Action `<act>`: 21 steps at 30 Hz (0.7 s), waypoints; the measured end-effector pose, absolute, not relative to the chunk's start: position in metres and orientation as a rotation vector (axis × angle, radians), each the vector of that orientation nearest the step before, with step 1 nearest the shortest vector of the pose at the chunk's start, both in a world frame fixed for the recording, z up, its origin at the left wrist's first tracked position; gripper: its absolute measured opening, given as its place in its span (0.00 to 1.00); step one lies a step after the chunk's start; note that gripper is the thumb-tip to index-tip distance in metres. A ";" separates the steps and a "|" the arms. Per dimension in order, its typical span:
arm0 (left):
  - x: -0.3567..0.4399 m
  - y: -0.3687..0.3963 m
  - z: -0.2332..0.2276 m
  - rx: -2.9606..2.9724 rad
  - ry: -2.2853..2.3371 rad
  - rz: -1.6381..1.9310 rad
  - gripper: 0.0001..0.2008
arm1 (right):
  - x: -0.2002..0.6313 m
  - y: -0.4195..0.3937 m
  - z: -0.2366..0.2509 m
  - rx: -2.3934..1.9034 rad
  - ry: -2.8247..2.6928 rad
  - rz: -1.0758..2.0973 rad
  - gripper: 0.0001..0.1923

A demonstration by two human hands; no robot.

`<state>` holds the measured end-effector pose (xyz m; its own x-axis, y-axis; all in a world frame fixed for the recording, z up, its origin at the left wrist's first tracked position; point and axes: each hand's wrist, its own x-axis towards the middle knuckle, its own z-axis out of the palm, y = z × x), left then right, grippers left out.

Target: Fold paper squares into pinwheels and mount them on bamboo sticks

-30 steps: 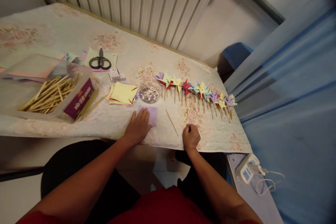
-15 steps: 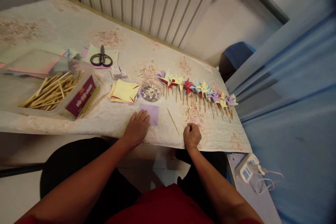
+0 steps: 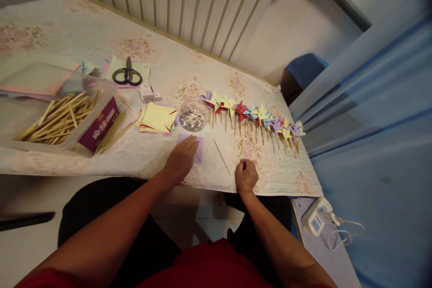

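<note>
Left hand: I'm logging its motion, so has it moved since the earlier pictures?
Yes: the left hand has shifted rightward over the purple paper, judged against the clear bowl.

Right hand [image 3: 246, 176] loosely fisted

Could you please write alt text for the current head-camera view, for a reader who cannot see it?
A person's left hand partly covers a purple paper square on a flowered tablecloth; the right hand rests curled near a single stick. Around them are paper pinwheels in a row, stacked paper, scissors and a plastic box of sticks.
</note>
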<state>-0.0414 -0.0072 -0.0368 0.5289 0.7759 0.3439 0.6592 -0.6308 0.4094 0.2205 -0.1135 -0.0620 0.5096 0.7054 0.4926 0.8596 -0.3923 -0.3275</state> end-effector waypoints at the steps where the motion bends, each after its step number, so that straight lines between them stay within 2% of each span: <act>1: -0.038 -0.005 -0.039 2.542 1.209 0.722 0.21 | 0.220 -0.113 -0.062 -2.209 -1.277 -0.368 0.14; 8: -0.026 0.000 -0.045 2.638 1.320 0.492 0.25 | 0.220 -0.114 -0.061 -2.203 -1.275 -0.342 0.14; 21: -0.027 -0.006 -0.036 2.736 1.322 0.405 0.28 | 0.221 -0.115 -0.062 -2.194 -1.297 -0.345 0.13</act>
<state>-0.0266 -0.0057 -0.0360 0.5937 0.7787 0.2025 0.7586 -0.6257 0.1817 0.2210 -0.1148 -0.0620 0.4985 0.7203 0.4825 0.8648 -0.3739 -0.3352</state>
